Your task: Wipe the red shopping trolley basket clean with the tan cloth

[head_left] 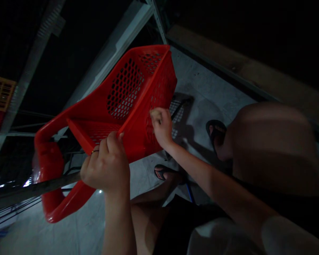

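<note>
A red plastic shopping basket with perforated sides and a long looped handle stands tilted in my view. My left hand, with a ring on one finger, is closed over the near rim of the basket, close to the handle end. Against the outer side of the basket is my right hand, its fingers curled round something small and tan. Blur and dim light hide what that is. Below the basket a dark grid-like part shows near the floor.
My feet in dark sandals are on the grey concrete floor. A grey bar crosses the handle at left. Behind the basket runs a metal shelf frame. An orange crate is at far left.
</note>
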The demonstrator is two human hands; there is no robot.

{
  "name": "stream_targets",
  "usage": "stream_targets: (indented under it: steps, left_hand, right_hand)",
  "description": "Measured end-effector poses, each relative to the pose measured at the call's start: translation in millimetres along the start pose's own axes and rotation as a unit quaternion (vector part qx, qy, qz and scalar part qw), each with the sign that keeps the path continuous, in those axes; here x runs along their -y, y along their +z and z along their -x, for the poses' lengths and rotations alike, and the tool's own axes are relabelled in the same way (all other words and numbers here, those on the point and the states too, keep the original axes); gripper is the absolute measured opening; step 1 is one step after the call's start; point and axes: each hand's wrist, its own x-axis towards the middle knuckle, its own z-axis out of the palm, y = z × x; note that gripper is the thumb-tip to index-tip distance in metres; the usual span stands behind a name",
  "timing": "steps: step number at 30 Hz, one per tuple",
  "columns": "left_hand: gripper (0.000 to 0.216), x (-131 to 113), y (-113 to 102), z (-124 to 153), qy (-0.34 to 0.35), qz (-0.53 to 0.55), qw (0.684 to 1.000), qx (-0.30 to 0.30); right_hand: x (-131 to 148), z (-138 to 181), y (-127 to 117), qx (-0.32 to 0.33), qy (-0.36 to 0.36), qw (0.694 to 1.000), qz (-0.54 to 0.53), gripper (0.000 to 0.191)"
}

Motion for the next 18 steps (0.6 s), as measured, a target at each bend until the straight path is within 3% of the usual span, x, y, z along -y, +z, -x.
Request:
stream_targets:
  steps: [4, 7, 9, 11, 13, 15, 18]
  left_hand:
    - [0.023, -7.2, -0.5, -1.9, -0.018, 0.039, 0.999, 0.005]
    - [0.026, -11.4, 0.1, -1.8, -0.036, 0.051, 0.998, 0.023]
    - [0.029, -12.8, 0.7, -1.8, -0.042, 0.049, 0.997, 0.040]
    - [0.031, -13.3, 0.9, -2.7, -0.045, 0.054, 0.997, 0.045]
    - [0.032, -13.5, 0.0, -5.0, -0.051, 0.068, 0.996, 0.036]
    - [0.035, -13.7, -2.2, -8.8, -0.073, 0.080, 0.993, 0.045]
    - [0.047, -15.2, -6.8, -15.1, -0.118, 0.073, 0.985, 0.106]
  right_hand:
    - [-11.2, -92.8, 21.7, -0.090, -0.030, 0.995, 0.010, 0.027]
    - [-15.2, -101.1, 20.8, -0.105, -0.054, 0.993, 0.015, 0.028]
    - [-16.2, -65.4, 12.0, -0.085, -0.069, 0.994, 0.012, 0.028]
    - [-19.7, -5.5, -1.9, -0.043, -0.056, 0.997, 0.009, 0.030]
    - [-27.0, 60.8, -17.8, 0.026, -0.011, 0.999, 0.015, 0.038]
    - [-34.8, 114.5, -31.2, 0.038, 0.053, 0.997, 0.040, 0.036]
    - [-30.8, 148.8, -37.4, 0.034, 0.130, 0.990, 0.053, 0.029]
